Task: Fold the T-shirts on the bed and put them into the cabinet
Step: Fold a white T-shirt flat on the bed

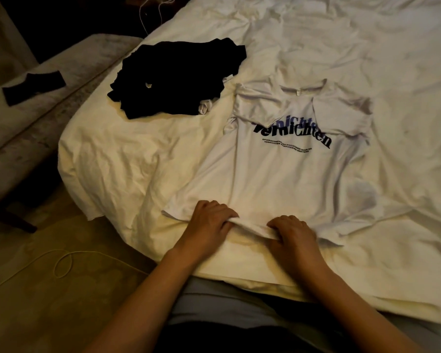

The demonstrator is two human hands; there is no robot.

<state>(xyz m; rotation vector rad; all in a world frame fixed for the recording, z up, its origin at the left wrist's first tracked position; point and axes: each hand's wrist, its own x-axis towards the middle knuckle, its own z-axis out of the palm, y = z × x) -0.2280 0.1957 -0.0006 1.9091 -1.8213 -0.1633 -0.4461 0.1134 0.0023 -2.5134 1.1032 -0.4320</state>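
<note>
Hands pinch the near hem of the white T-shirt (285, 174) — left hand (209, 220) and right hand (294, 234) close together — which lies spread on the bed (367, 47), sleeves folded in, stretching away.

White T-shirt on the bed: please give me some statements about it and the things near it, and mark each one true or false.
1. Both hands grip the hem of the white T-shirt. True: left hand, right hand.
2. The white T-shirt's sleeves are folded inward. True.
3. The black clothes lie right of the white T-shirt. False: they lie to its left, farther away.
4. The white T-shirt is plain. False: it bears dark printed lettering.
5. The bed has a white sheet. True.
</note>
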